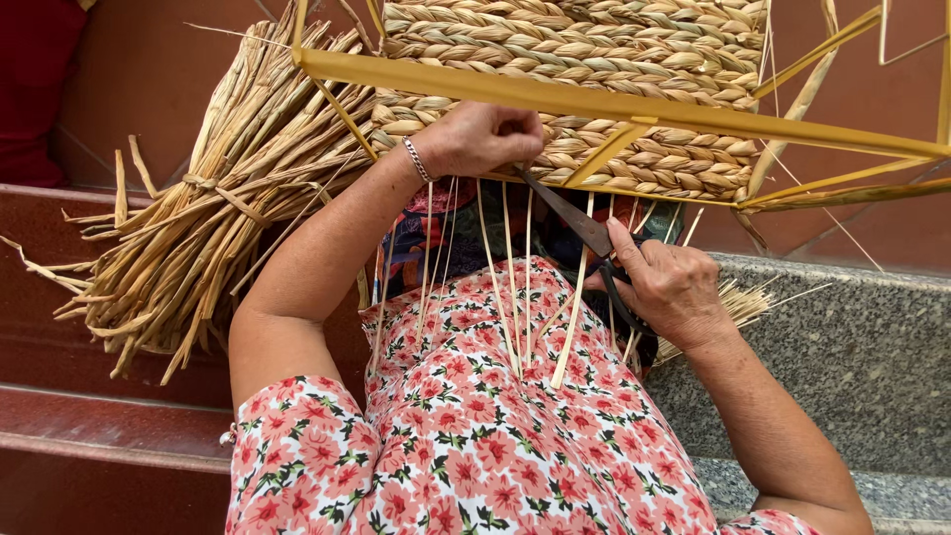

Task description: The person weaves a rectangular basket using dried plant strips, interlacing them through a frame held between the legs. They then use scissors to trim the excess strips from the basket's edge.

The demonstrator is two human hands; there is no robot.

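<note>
Left hand (480, 139) grips the woven basket (575, 89) edge at twelve o'clock, steadying it, while her right hand (669, 287) clasps scissors (584, 233) aimed at loose straw ends (515, 287).

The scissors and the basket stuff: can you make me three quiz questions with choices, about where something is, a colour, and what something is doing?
1. Where is the bundle of dried straw?
A. Left of the arms, on the red steps
B. On the grey stone ledge
C. On the lap

2. What colour is the frame around the woven basket?
A. Blue
B. Yellow
C. White

3. What is the right hand doing?
A. Lying flat and empty
B. Holding scissors
C. Gripping the straw bundle

Answers:
1 A, the bundle lies at the picture's left on the red steps.
2 B, the bars crossing the weave are yellow.
3 B, its fingers are through the dark handles, the blades pointing up toward the left hand, which grips the basket's edge.
</note>
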